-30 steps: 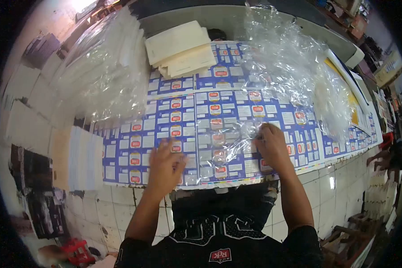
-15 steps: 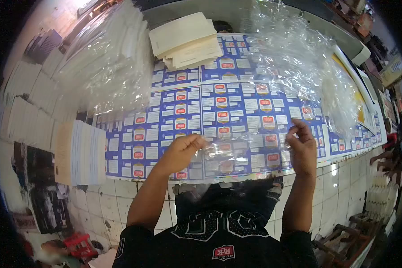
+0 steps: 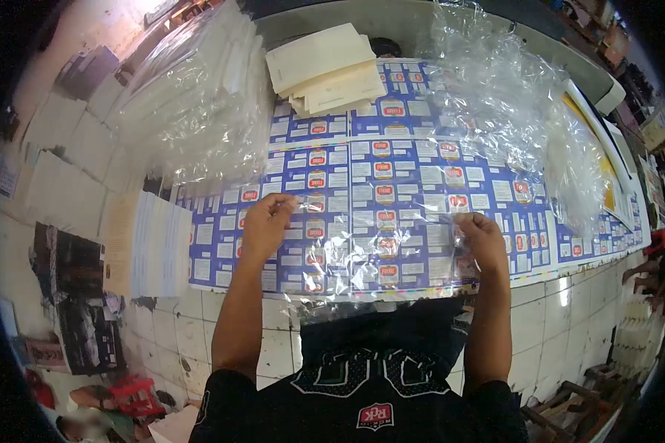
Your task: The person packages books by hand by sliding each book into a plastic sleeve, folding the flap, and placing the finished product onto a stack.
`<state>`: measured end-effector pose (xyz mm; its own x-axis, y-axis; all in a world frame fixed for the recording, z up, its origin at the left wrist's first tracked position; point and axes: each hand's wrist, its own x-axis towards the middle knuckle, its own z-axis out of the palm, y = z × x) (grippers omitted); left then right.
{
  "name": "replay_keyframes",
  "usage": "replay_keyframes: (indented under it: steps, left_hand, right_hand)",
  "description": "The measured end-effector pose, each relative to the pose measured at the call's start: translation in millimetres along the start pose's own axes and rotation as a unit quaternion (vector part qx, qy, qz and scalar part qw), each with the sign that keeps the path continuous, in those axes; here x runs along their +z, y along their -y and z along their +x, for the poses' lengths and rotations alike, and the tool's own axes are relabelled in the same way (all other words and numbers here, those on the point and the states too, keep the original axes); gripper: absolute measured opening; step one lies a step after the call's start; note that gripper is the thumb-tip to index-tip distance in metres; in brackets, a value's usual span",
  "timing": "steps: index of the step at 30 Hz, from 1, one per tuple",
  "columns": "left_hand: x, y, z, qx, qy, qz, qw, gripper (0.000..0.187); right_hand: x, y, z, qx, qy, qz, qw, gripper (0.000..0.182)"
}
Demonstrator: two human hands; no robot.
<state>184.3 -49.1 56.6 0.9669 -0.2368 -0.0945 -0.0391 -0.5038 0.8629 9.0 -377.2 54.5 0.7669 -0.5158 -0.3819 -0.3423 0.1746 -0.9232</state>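
Apparently both hands, left hand (image 3: 266, 221) and right hand (image 3: 480, 240), pinch plastic bag (image 3: 369, 244) edges.

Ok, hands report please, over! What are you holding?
Left hand and right hand each pinch a top corner of one clear plastic bag, held up flat. Printed blue label sheets underneath. Crumpled plastic pile beyond, not touching.

Left hand (image 3: 266, 221) and right hand (image 3: 480, 240), a second ago flat on the printed sheets (image 3: 391, 184), are now raised and spread apart, apparently stretching the clear plastic bag (image 3: 369, 247) taut between their fingers.
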Motion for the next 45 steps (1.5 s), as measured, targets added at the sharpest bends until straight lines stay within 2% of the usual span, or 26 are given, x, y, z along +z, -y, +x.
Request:
replay_keyframes:
  steps: [3,5,6,8,10,12,14,15,17,19,20,21,22,24,26,28,30,31,33,34,36,37,39,40,41,45]
  left_hand:
    - [-6,5,3,-0.036,0.004,-0.036,0.999,0.029]
    - [-3,0,-7,-0.107,-0.072,-0.306,0.943,0.045]
    - [-3,-3,-15,-0.108,-0.07,-0.307,0.943,0.045]
    - [-6,-7,-31,-0.082,0.085,-0.098,0.988,0.06]
    - [1,5,-23,-0.036,0.1,-0.108,0.989,0.065]
    - [11,17,16,0.139,0.005,0.082,0.987,0.058]
    - [8,-54,25,0.053,-0.012,0.211,0.976,0.052]
    - [13,-55,32,0.05,-0.015,0.206,0.977,0.052]
    - [27,-55,43,0.211,-0.243,0.319,0.892,0.042]
    - [44,-79,8,0.277,-0.179,0.213,0.92,0.036]
    - [58,-74,-15,0.229,-0.025,0.154,0.961,0.039]
    - [71,-81,-45,0.284,0.087,0.132,0.946,0.044]
    - [82,-84,-64,0.324,0.131,0.191,0.917,0.052]
    - [90,-67,-67,0.324,0.172,0.183,0.912,0.045]
    - [87,-50,-51,0.231,0.229,0.053,0.944,0.029]
    - [74,-49,-47,0.204,0.211,0.041,0.955,0.019]
    - [68,-43,-39,0.167,0.069,-0.03,0.983,0.021]
    - [66,-43,-35,0.166,0.067,-0.028,0.983,0.021]
    - [63,-48,-26,0.138,-0.046,-0.075,0.987,0.021]
    - [63,-49,-26,0.139,-0.044,-0.074,0.987,0.021]
    - [62,-49,-30,0.325,0.004,0.194,0.926,0.023]
    - [60,-47,-35,0.29,0.087,0.203,0.931,0.042]
    - [59,-46,-44,0.282,0.11,0.196,0.933,0.052]
    - [57,-47,-48,0.275,0.132,0.191,0.933,0.064]
    - [46,-48,-50,0.235,0.183,0.212,0.931,0.087]
    - [-64,-19,-69,0.21,-0.184,0.233,0.932,0.089]
  right_hand:
    - [-5,20,-13,0.018,-0.02,-0.05,0.998,0.022]
    - [-9,13,-12,0.011,-0.046,-0.067,0.997,0.023]
    - [-15,0,-6,-0.011,-0.053,-0.049,0.997,0.024]
    - [-20,-10,-4,-0.034,-0.058,-0.033,0.997,0.025]
    - [-20,-8,-10,-0.063,-0.054,-0.053,0.995,0.029]
    - [-25,-9,-13,-0.056,-0.076,-0.09,0.991,0.03]
    - [-27,-13,-17,-0.051,-0.097,-0.132,0.985,0.03]
    - [-27,-18,-16,-0.057,-0.114,-0.077,0.989,0.03]
    - [-20,-36,-19,-0.095,-0.161,0.027,0.982,0.026]
    - [5,-28,-41,0.013,-0.135,0.154,0.979,0.02]
    - [21,-31,-49,0.011,-0.104,0.169,0.98,0.018]
    - [42,-30,-56,0.052,-0.067,0.209,0.974,0.016]
    - [50,-52,-54,-0.013,-0.025,0.187,0.982,0.016]
    - [74,-39,-60,0.02,0.026,0.225,0.974,0.016]
    - [88,-23,-60,0.039,0.05,0.27,0.961,0.017]
    - [86,-30,-53,0.039,0.059,0.241,0.968,0.018]
    - [86,-25,-50,0.039,0.063,0.174,0.982,0.02]
    - [86,-24,-48,0.039,0.065,0.175,0.982,0.02]
    - [85,-20,-43,0.059,0.083,0.197,0.975,0.027]
    - [82,-20,-43,0.059,0.082,0.198,0.975,0.027]
    - [75,-19,-47,-0.014,0.055,0.021,0.998,0.049]
    - [70,-17,-48,-0.014,0.055,0.02,0.998,0.049]
    - [56,-15,-55,-0.135,0.042,-0.092,0.986,0.072]
    - [49,-13,-57,-0.101,-0.003,-0.126,0.987,0.081]
    - [38,-20,-55,-0.137,-0.024,-0.088,0.986,0.082]
    - [-8,-16,-62,-0.213,-0.173,-0.064,0.959,0.06]
